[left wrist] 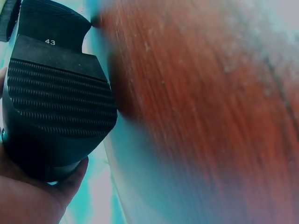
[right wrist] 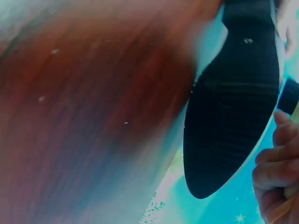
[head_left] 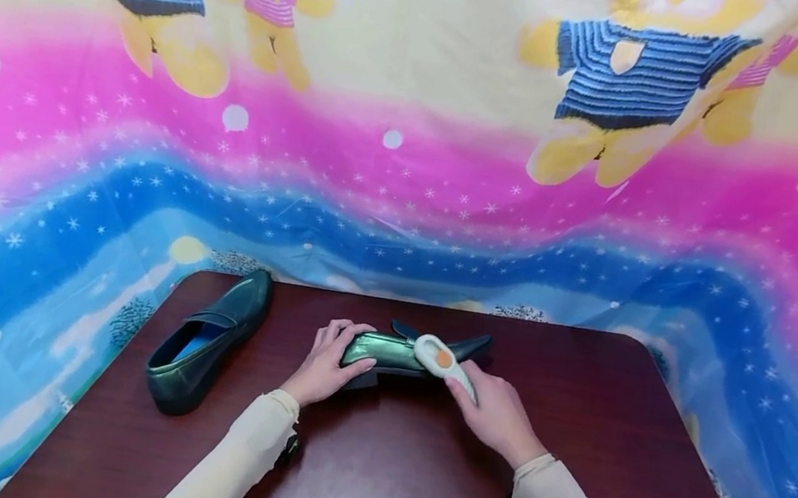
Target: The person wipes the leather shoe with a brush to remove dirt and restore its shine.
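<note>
Shoe [head_left: 385,351] is held at the heel by the left grip [head_left: 324,367], seemingly steadied against the brush [head_left: 435,353] grasped by the right grip [head_left: 500,414].

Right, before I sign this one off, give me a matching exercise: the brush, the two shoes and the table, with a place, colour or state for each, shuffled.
Things
1. Brush
2. Held shoe
3. Other shoe
4. Table

Descriptions
A. Upright, with blue showing inside
B. Dark reddish-brown
C. In the right grip
D. Marked 43 underneath

Pairs: 1-C, 2-D, 3-A, 4-B
</note>
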A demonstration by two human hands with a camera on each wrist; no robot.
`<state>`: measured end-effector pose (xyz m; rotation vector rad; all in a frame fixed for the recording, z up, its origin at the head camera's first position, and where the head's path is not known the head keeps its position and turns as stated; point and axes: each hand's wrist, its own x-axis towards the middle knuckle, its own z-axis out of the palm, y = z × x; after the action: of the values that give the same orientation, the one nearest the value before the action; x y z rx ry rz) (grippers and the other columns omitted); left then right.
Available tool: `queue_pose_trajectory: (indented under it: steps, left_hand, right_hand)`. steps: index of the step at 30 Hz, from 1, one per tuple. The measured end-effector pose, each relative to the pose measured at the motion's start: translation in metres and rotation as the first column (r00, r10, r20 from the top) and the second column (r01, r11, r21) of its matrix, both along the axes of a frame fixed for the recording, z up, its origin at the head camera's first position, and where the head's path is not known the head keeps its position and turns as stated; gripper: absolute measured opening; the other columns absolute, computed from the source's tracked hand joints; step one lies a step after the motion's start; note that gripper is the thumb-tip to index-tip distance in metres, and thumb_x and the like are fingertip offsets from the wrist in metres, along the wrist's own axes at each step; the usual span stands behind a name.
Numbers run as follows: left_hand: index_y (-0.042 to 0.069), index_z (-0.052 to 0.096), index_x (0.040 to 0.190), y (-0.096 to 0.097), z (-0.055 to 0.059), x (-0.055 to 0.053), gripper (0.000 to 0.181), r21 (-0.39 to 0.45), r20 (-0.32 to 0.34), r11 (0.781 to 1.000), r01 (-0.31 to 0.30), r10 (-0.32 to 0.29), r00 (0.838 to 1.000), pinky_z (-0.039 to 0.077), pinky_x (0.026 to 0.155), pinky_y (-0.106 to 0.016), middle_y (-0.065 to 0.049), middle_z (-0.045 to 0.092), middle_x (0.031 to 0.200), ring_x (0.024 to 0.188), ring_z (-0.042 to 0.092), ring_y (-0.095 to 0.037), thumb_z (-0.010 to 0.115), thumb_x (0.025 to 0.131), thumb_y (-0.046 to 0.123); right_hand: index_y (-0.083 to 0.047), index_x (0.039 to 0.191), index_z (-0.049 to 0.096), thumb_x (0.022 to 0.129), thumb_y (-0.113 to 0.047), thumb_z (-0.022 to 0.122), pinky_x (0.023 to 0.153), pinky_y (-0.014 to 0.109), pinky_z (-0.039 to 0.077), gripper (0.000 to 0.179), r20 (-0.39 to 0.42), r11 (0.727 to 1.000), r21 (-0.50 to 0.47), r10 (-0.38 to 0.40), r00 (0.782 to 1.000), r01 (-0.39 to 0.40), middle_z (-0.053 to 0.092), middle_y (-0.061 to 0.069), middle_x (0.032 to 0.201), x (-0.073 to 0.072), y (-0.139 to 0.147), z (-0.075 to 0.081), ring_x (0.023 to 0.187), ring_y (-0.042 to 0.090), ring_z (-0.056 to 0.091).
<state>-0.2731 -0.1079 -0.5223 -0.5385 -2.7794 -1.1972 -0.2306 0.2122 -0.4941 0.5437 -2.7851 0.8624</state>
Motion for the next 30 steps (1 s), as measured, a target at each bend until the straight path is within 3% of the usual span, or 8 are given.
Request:
queue_pose_trajectory:
  steps: [3,6,11,14,24,30]
  left_hand:
    - [0.042,0.049,0.145,-0.002,0.0,-0.001,0.053,-0.002,0.017,1.0,0.006,-0.006,1.0,0.042,0.099,-0.049,-0.002,0.037,0.148,0.13,0.035,-0.027,0.069,0.097,0.05]
    - [0.041,0.048,0.146,-0.002,0.001,-0.003,0.053,0.002,0.025,1.0,0.014,-0.014,1.0,0.041,0.102,-0.05,-0.002,0.037,0.147,0.132,0.034,-0.027,0.068,0.098,0.05]
    - [0.043,0.048,0.145,0.0,0.005,-0.005,0.052,0.0,0.027,1.0,0.016,-0.016,1.0,0.042,0.102,-0.05,0.0,0.038,0.146,0.132,0.033,-0.026,0.067,0.098,0.052]
    - [0.044,0.049,0.145,-0.001,0.005,-0.002,0.052,-0.001,0.029,1.0,0.015,-0.015,0.999,0.042,0.101,-0.05,0.0,0.039,0.146,0.131,0.034,-0.026,0.068,0.097,0.053]
    - [0.04,0.052,0.142,-0.001,0.004,-0.003,0.052,0.017,0.003,1.0,0.007,-0.007,1.0,0.042,0.097,-0.047,-0.001,0.042,0.142,0.126,0.036,-0.027,0.073,0.095,0.048]
    - [0.043,0.055,0.137,-0.001,0.002,-0.004,0.051,0.041,0.02,0.999,-0.005,0.004,1.0,0.042,0.095,-0.044,0.002,0.044,0.138,0.122,0.04,-0.024,0.077,0.091,0.048]
  right_hand:
    - [-0.026,0.1,0.061,0.103,-0.04,0.063,0.057,0.025,0.04,0.015,-0.046,0.999,0.045,0.016,0.999,-0.014,0.051,-0.015,0.07,0.003,-0.001,-0.002,0.058,0.005,0.045]
    - [-0.023,0.102,0.063,0.102,-0.038,0.065,0.055,0.027,0.039,0.015,-0.066,0.998,0.056,-0.033,0.997,0.037,0.05,-0.012,0.067,-0.003,0.011,-0.003,0.056,0.008,0.044]
    - [-0.014,0.114,0.064,0.105,-0.038,0.06,0.056,0.033,0.039,0.025,-0.015,0.981,0.059,-0.182,0.983,0.182,0.052,-0.001,0.066,-0.019,0.047,-0.004,0.057,0.017,0.046]
    - [-0.012,0.117,0.063,0.106,-0.037,0.059,0.058,0.034,0.038,0.028,0.025,0.975,0.053,-0.218,0.976,0.217,0.053,0.001,0.067,-0.021,0.058,-0.006,0.058,0.018,0.046]
    - [-0.01,0.116,0.063,0.108,-0.039,0.055,0.056,0.032,0.038,0.032,0.076,0.981,0.013,-0.192,0.978,0.192,0.047,0.0,0.065,-0.021,0.047,0.008,0.055,0.017,0.043]
    - [-0.016,0.107,0.064,0.106,-0.039,0.059,0.056,0.03,0.039,0.024,0.117,0.997,-0.004,-0.082,0.99,0.083,0.048,-0.004,0.064,-0.01,0.016,0.019,0.054,0.013,0.043]
